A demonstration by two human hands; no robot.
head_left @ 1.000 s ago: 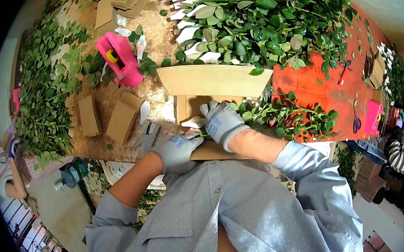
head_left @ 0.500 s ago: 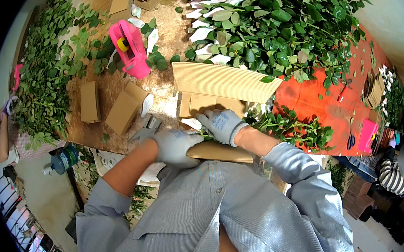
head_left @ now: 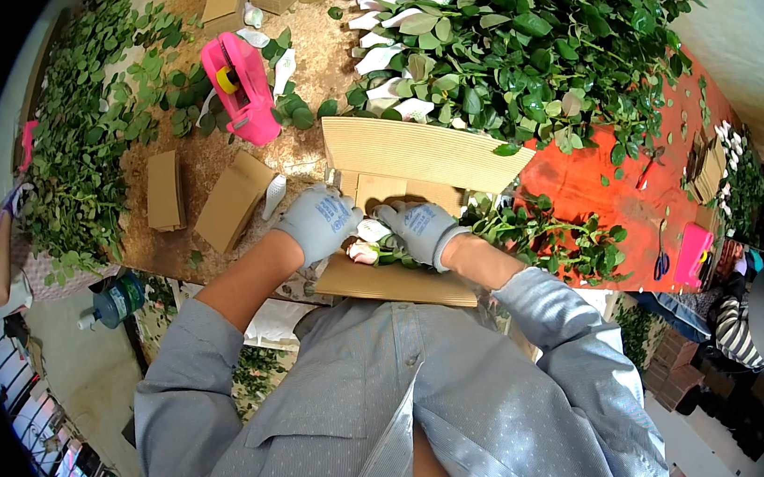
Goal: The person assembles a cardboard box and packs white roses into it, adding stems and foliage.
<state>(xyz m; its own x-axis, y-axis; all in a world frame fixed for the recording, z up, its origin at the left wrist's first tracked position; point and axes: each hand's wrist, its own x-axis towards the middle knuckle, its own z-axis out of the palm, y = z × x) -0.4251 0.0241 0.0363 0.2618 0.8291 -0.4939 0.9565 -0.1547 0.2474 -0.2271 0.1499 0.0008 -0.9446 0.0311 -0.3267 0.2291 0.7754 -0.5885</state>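
Both gloved grips are clamped: right hand (head_left: 419,230) on rose stems (head_left: 383,250), left hand (head_left: 319,219) pressing corrugated cardboard sheet (head_left: 420,154); squeezing could bruise blooms.

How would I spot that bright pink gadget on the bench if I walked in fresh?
Start at the wooden bench strewn with green leaves. Beyond the left hand, past two flat cardboard pieces, lies the pink tape dispenser. It is the only hot-pink thing among brown card and foliage there.

My left hand (head_left: 321,219) has slid up off the table edge onto the cardboard sheet (head_left: 401,279), my right hand (head_left: 419,230) has closed beside it over the pale rosebud (head_left: 364,253)
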